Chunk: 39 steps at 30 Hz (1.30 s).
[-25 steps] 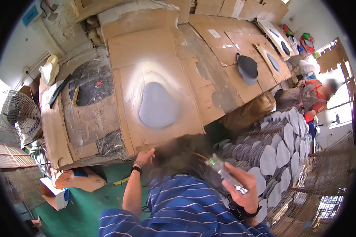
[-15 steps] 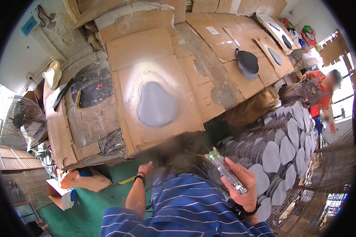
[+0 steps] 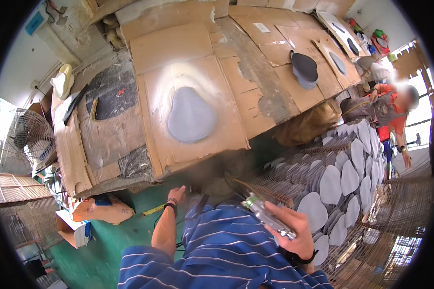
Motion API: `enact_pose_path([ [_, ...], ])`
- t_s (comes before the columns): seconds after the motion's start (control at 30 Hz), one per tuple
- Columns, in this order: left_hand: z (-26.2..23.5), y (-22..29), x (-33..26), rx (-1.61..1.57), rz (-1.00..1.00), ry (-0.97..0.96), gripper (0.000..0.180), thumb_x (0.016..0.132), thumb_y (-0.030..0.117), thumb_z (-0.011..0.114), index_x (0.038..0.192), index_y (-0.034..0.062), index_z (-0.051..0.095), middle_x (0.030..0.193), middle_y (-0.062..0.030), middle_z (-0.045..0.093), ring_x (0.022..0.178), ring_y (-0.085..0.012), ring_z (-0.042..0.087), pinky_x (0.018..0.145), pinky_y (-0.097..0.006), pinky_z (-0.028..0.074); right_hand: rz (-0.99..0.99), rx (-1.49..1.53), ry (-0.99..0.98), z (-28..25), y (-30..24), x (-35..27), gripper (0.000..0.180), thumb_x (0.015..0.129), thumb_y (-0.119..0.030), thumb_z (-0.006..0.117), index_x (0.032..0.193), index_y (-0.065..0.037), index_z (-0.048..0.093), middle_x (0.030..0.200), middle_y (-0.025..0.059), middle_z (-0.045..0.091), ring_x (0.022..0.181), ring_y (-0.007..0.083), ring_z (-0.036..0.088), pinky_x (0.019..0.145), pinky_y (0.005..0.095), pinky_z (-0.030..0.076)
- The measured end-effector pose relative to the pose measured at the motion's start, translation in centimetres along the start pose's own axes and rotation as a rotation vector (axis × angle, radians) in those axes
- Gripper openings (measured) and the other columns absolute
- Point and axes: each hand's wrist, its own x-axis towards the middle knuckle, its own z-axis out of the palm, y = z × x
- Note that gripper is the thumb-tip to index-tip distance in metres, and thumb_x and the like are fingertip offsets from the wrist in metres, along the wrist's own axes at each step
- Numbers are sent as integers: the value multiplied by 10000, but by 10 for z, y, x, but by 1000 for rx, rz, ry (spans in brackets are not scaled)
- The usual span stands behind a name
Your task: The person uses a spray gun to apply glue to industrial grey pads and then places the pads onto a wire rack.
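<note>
My right hand (image 3: 293, 231) is closed around a silver spray gun (image 3: 269, 216) with a green ring near its tip. It is held low, beyond the table's near edge and in front of my striped shirt. My left hand (image 3: 177, 194) hangs beside the table edge with nothing in it, its fingers partly extended. On the cardboard sheet (image 3: 147, 115) ahead lies a grey rounded pad (image 3: 192, 115), wider toward me, shaped like an insole piece. A whitish sprayed patch (image 3: 188, 72) surrounds its far end. Neither hand touches the pad.
Racks of grey oval pads (image 3: 331, 185) stand close at right. Further along the table lie dark and grey pads (image 3: 305, 67). A person in orange (image 3: 395, 103) is at far right. On the left are a wire fan (image 3: 28, 137), a box (image 3: 74, 229) and a paper sack (image 3: 101, 209).
My right hand has tilted the spray gun lower and shifted slightly left. The view has tipped, so the table sits a little higher. The pad stays on its cardboard.
</note>
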Motion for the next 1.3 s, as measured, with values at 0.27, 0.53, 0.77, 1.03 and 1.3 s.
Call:
enact_pose_path([
  [0.27,8,38,-24,-92,-103,-90,454,925,464,712,1060,31,689,773,-78,671,607,-218,680,553,-380,597,-26,-67,244,27,-9,25,519,781,41,752,1288,27,642,956,187,711,782,292,697,708,327,533],
  [0.53,-1,36,-20,-51,-153,-45,491,901,483,712,1080,27,744,797,-97,749,684,-198,731,636,-343,591,134,-136,266,23,-13,13,469,811,8,741,1269,47,647,997,196,722,844,304,706,739,340,530],
  [0.77,-2,48,-20,-28,-145,-41,488,900,484,713,1088,35,742,788,-83,740,664,-196,717,611,-346,587,93,-92,266,30,-21,16,493,786,39,748,1269,45,649,1003,204,720,852,305,707,764,328,534],
  [1.03,2,59,-23,-8,-130,-44,458,904,471,715,1083,50,740,796,-70,733,645,-185,700,575,-342,572,70,-80,212,23,-23,21,529,754,61,756,1272,35,651,967,192,713,839,292,705,755,323,534],
  [1.3,6,47,-20,-13,-125,-53,482,904,468,716,1098,27,729,803,-61,737,650,-170,701,597,-341,577,94,-99,218,17,-18,17,554,738,68,759,1279,12,658,946,174,715,812,291,704,722,332,534],
])
